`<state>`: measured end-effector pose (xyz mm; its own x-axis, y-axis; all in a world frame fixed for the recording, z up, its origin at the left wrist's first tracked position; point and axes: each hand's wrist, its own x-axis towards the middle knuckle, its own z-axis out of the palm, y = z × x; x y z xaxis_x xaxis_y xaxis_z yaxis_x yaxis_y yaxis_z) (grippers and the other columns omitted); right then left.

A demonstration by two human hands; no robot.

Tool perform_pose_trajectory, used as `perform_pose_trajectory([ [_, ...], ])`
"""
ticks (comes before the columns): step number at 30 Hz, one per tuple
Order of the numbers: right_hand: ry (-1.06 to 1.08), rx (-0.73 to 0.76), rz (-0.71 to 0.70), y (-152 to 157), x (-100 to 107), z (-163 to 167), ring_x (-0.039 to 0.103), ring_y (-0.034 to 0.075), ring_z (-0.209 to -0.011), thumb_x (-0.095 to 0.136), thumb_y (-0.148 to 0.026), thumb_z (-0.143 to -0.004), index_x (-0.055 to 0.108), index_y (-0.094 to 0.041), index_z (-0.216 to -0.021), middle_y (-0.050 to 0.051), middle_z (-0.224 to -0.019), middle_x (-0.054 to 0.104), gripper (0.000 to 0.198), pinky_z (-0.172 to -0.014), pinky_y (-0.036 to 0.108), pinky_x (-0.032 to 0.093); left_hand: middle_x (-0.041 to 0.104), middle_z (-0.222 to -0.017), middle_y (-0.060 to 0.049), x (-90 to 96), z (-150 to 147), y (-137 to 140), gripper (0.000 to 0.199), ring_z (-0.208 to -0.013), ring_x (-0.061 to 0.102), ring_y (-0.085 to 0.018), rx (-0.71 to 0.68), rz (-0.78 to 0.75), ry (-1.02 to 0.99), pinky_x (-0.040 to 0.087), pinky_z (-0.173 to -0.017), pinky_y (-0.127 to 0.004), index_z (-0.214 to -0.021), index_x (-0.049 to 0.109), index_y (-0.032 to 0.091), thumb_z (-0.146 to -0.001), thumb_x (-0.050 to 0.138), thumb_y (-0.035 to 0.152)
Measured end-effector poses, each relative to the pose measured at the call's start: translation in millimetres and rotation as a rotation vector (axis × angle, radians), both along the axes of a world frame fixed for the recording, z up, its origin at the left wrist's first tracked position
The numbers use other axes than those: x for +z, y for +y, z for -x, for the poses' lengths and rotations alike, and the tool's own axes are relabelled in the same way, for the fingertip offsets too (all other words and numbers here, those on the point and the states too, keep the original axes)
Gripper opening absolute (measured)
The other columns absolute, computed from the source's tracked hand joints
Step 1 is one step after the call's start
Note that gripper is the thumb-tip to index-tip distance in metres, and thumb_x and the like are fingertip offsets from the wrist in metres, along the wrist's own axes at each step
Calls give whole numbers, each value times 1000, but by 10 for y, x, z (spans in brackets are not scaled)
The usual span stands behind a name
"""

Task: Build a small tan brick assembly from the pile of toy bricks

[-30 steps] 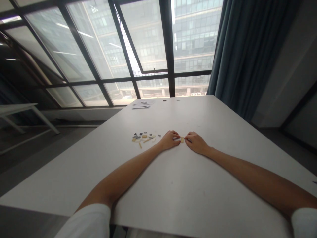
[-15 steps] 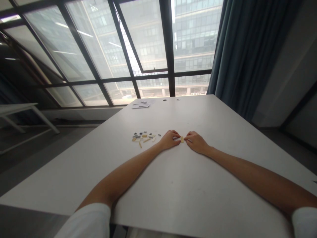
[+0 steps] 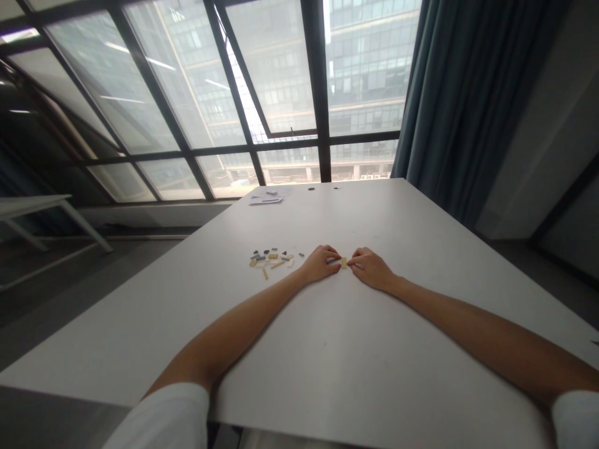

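A small tan-yellow toy building brick (image 3: 344, 263) is between my two hands, low over the white table or resting on it; I cannot tell which. My left hand (image 3: 320, 264) has its bent fingers and thumb at the brick's left edge. From the other side, my right hand (image 3: 372, 268) pinches at the right edge with curled fingers. Just left of my left hand lies a loose group of toy bricks (image 3: 272, 256) in tan, grey, white and black. The fine detail of the held brick is too small to make out.
The white table (image 3: 299, 349) reaches toward the windows. Papers (image 3: 266, 200) lie at its far left, and a small dark round thing (image 3: 311, 189) sits near the far edge. A blue curtain (image 3: 444, 112) hangs at right. Another table (image 3: 37, 204) stands at left.
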<state>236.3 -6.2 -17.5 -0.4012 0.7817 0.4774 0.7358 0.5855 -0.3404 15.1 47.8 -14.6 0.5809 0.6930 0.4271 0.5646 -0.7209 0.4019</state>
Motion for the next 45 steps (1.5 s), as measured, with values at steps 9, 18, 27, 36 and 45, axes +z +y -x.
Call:
perform_pose_trajectory([
  [9, -8, -21, -1, -13, 18, 14, 58, 18, -93, 60, -16, -87, 78, -21, -94, 6, -94, 68, 20, -85, 29, 45, 72, -103, -6, -13, -3, 25, 24, -99, 64, -21, -1, 11, 5, 48, -97, -35, -99, 79, 22, -82, 66, 32],
  [18, 26, -145, 14, -26, 42, 22, 60, 18, -93, 58, -17, -87, 78, -20, -91, 6, -94, 70, 20, -86, 28, 45, 72, -99, -6, 41, -8, -2, 21, -97, 64, -20, 38, 34, 2, 48, -97, -34, -93, 78, 19, -82, 60, 20],
  [27, 11, -81, 3, -24, 21, 16, 59, 18, -93, 59, -17, -87, 78, -21, -90, 6, -94, 69, 20, -86, 28, 45, 72, -100, -6, -35, 8, 44, 21, -98, 64, -21, 19, -6, 10, 48, -98, -36, -95, 78, 20, -83, 61, 23],
  [36, -6, -48, 12, -46, 47, 23, 59, 18, -93, 60, -14, -86, 78, -22, -92, 5, -95, 68, 21, -85, 29, 45, 71, -101, -7, -39, 10, 37, 22, -100, 64, -21, 18, -24, 25, 47, -100, -36, -97, 77, 21, -83, 60, 22],
  [45, -2, -48, 1, -30, 34, 15, 58, 18, -92, 59, -16, -87, 78, -23, -92, 5, -95, 68, 21, -84, 29, 45, 70, -103, -7, -44, 9, 30, 23, -102, 62, -22, 13, -31, 42, 46, -101, -36, -98, 77, 20, -85, 58, 24],
])
